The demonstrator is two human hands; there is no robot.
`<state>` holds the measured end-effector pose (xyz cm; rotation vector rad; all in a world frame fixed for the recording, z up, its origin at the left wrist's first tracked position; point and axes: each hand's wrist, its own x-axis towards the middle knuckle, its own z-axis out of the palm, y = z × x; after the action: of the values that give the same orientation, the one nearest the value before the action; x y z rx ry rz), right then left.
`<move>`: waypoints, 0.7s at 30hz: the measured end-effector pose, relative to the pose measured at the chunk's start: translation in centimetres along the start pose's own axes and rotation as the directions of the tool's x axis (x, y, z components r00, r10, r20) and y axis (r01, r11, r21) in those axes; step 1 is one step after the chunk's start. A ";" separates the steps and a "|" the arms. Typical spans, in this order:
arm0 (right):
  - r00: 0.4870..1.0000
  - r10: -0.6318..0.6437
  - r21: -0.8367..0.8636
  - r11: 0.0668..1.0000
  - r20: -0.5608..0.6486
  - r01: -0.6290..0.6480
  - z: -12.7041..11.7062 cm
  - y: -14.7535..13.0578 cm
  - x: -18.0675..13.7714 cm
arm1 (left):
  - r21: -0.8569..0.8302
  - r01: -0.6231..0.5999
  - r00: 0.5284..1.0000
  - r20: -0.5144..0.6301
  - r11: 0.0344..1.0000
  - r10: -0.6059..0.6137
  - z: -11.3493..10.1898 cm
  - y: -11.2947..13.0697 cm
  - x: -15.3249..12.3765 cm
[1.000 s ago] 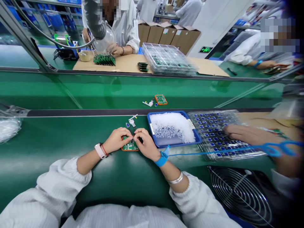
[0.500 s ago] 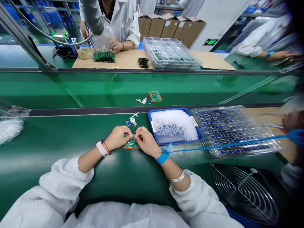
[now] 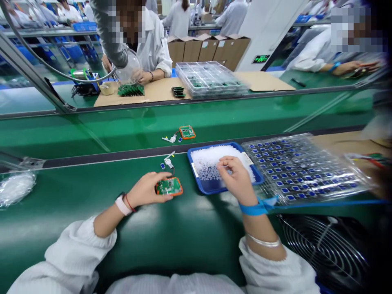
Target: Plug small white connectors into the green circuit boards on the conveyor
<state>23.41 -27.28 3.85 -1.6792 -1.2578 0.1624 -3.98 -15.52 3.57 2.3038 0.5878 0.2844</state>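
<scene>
My left hand [image 3: 146,189] grips a small green circuit board in an orange frame [image 3: 169,186] that lies on the green bench; wires run from it to a white connector [image 3: 168,161]. My right hand [image 3: 235,176] reaches into a blue tray [image 3: 198,183] filled with small clear plastic parts [image 3: 208,159]. Its fingers are curled in a pinch over the pile; whether they hold a part is hidden. A blue strap is on my right wrist, a watch on the left.
A clear blister tray of blue parts [image 3: 303,167] lies right of the blue tray. Another orange-framed board [image 3: 187,132] rides the conveyor belt. A round fan grille [image 3: 321,249] sits at lower right. A plastic bag [image 3: 15,188] lies at left. Co-workers sit across the belt.
My right hand left the circuit board and moved right into the blue tray. My left hand now holds the board alone. The co-worker's hand has left the blister tray.
</scene>
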 end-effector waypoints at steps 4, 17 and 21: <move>0.999 0.053 -0.061 0.997 -0.014 -0.053 -0.7 2.0 0.3 | -0.512 0.036 0.948 -0.253 0.858 -0.191 -4.0 -2.0 4.0; 0.998 0.063 -0.095 0.993 -0.011 -0.063 -1.6 2.6 0.6 | 0.367 0.461 0.756 -0.639 0.808 -0.141 -11.1 -14.3 7.2; 1.000 0.025 -0.123 0.992 -0.011 -0.027 -1.9 2.6 0.5 | 0.485 0.461 0.750 -0.660 0.743 -0.035 -9.2 -11.8 9.3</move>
<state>26.53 -27.95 3.05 -1.8007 -1.2611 0.0936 -3.14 1.98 2.13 2.6854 1.5463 0.8348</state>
